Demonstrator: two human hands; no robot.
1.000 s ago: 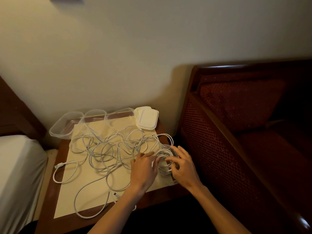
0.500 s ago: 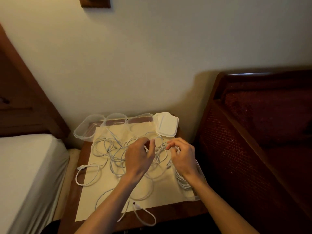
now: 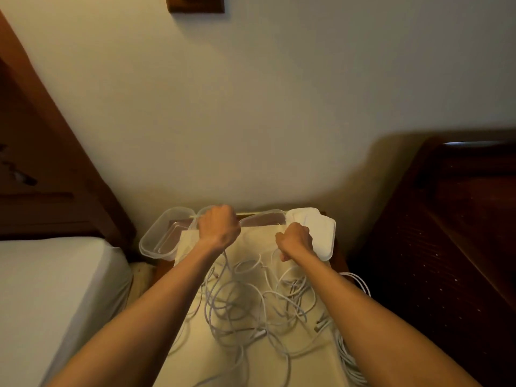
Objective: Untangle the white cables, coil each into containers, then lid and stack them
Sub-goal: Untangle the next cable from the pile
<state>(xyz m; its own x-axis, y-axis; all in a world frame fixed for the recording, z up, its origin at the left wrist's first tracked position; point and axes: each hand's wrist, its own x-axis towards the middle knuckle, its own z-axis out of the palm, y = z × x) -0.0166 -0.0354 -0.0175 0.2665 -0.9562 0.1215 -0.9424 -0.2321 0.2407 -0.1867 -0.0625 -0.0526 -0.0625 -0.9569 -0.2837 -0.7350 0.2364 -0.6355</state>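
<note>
1. Both hands moved up from the tangle: left hand [image 3: 220, 226] and right hand [image 3: 295, 238] fisted, each grip closed on white cables [image 3: 245, 300] (strands trail below).
2. Tangle lies on cloth-covered worktop [image 3: 252, 236]; clear containers [image 3: 156, 241] and lids [image 3: 321, 233] at far edge.

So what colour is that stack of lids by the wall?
White, or off-white in this dim, yellowish light. The stack of lids shows best in the head view, just beyond the right hand.

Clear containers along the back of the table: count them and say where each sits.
3, in a row by the wall: the left container at the table's back-left corner, the middle container mostly hidden behind the left hand, the right container beside the stack of white lids.
</note>
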